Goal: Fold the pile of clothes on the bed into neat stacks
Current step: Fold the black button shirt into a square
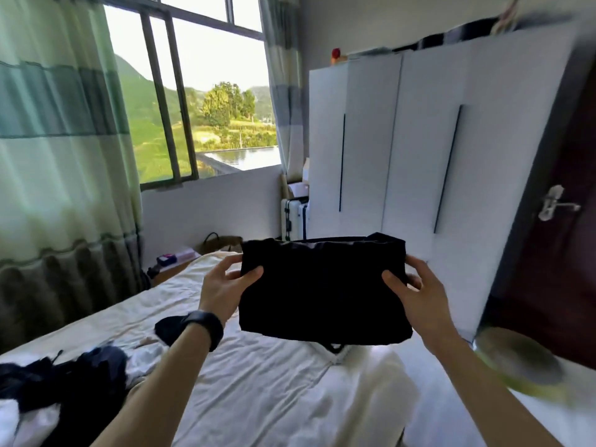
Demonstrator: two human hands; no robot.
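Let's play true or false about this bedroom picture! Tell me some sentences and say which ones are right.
1. The left hand and right hand both grip the black garment above the bed. True.
2. The wristband is on the right wrist. False: it is on the left wrist.
3. A pile of dark clothes lies on the bed at the left. True.
4. The wardrobe is red. False: it is white.

A home bedroom: a white-sheeted bed [274, 398] at six o'clock, a tall white wardrobe [403, 140] at two, striped green curtains [58, 140] at ten.
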